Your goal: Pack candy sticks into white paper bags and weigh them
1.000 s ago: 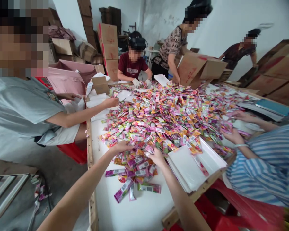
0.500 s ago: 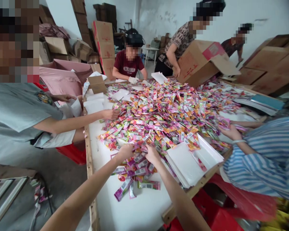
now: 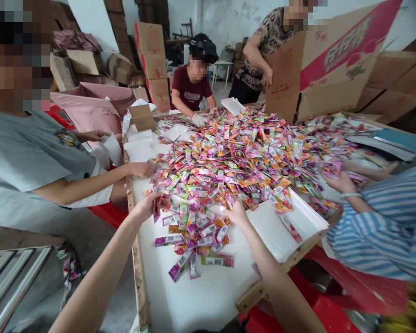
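Note:
Small colourful sachets in pink, purple, orange and green form a wide heap (image 3: 229, 157) across the white table. At the heap's near left side, my left hand (image 3: 145, 206) is closed on a purple-pink sachet (image 3: 156, 207). My right hand (image 3: 237, 213) pinches a pink sachet (image 3: 229, 200) at the near edge of the heap. Between and below my hands lies a looser group of sachets (image 3: 199, 231), some with barcodes up. Right of my right hand stands a white tray (image 3: 310, 215), with flat white packets (image 3: 270, 229) beside it.
Co-workers sit or stand around the table; one hand (image 3: 142, 169) rests near my left hand. At the far side a person holds a large carton (image 3: 286, 76). A wooden rim (image 3: 138, 277) edges the table. Red stools (image 3: 308, 296) stand at the right.
My hands have moved apart, left hand leftward with a sachet, right hand slightly right. The loose group between them is more spread. The far carton has been tipped upright.

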Available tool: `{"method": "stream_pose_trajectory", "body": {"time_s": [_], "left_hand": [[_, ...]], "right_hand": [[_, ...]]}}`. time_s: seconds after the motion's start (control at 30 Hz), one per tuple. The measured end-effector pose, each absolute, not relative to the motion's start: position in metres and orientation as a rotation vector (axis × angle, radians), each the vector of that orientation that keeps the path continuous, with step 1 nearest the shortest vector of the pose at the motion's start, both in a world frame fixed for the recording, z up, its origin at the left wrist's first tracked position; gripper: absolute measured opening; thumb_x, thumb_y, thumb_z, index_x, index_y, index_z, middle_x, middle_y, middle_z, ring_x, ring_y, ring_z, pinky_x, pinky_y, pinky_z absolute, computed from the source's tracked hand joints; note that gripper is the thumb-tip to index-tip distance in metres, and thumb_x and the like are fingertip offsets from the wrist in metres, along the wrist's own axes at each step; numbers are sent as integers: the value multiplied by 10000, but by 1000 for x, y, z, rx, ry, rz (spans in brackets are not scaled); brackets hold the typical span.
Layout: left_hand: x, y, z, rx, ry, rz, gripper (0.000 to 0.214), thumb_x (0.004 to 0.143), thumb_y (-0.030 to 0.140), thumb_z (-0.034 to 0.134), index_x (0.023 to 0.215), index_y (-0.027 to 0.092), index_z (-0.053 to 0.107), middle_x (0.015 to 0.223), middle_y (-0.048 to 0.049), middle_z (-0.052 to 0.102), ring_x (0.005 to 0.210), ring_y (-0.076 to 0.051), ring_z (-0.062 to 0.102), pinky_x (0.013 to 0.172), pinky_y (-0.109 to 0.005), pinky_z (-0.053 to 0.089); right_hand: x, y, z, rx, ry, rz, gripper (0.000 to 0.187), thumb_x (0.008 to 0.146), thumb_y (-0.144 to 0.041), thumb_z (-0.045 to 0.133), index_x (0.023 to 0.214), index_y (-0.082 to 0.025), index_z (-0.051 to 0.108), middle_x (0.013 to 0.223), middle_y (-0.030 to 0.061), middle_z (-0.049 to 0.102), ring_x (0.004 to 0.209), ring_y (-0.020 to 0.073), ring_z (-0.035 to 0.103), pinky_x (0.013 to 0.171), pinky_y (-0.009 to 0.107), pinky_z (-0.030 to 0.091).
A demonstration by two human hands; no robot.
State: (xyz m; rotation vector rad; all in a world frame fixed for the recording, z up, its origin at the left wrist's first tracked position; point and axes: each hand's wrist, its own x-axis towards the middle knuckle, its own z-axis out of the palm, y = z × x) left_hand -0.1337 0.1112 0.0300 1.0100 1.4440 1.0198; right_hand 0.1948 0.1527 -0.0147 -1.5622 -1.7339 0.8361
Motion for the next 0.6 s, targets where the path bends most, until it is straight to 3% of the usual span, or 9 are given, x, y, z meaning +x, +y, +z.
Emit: {"method": "stream_pose_trajectory", "body": {"time_s": [0.13, 0.27, 0.4, 0.5, 0.6], "left_hand": [[-124, 122, 15, 1254, 1593, 936, 195, 558, 170, 718, 648, 203, 547, 523, 42, 487, 557, -141, 514, 554, -222, 404], [-113, 126, -6, 1397, 1730, 804, 336, 417, 42, 749, 534, 223, 491, 486, 42, 395, 732, -229, 583, 673, -255, 410], [-119, 121, -8, 1453, 1850, 751, 259, 521, 138, 747, 582, 224, 511, 551, 3, 436, 849, -295, 587, 793, -339, 410], [-134, 113, 7, 1542, 1910, 849, 177, 615, 230, 716, 702, 215, 562, 775, -54, 550, 953, -288, 560, 861, -345, 402], [-144, 101, 23, 1531, 1872, 1062, 182, 706, 327, 656, 815, 205, 575, 834, -45, 564, 869, -223, 562, 788, -292, 437]], "right_hand": [[166, 177, -12, -1660, -2184, 553, 465, 728, -168, 589, 1192, -192, 565, 1104, 104, 664, 1011, 236, 617, 853, 295, 449], [152, 186, -19, -1641, -2293, 504, 352, 687, -162, 629, 1036, -198, 655, 1006, 111, 683, 908, 248, 640, 785, 288, 453], [163, 189, -19, -1692, -2272, 461, 365, 699, -129, 601, 1052, -200, 661, 979, 107, 680, 898, 235, 633, 796, 288, 451], [185, 192, -8, -1732, -2098, 371, 337, 732, -193, 593, 1062, -170, 660, 1099, 138, 629, 1024, 266, 584, 901, 339, 429], [206, 187, 1, -1654, -1728, 568, 301, 733, -257, 602, 1015, -170, 663, 1080, 124, 629, 1062, 279, 564, 917, 371, 431]]}}
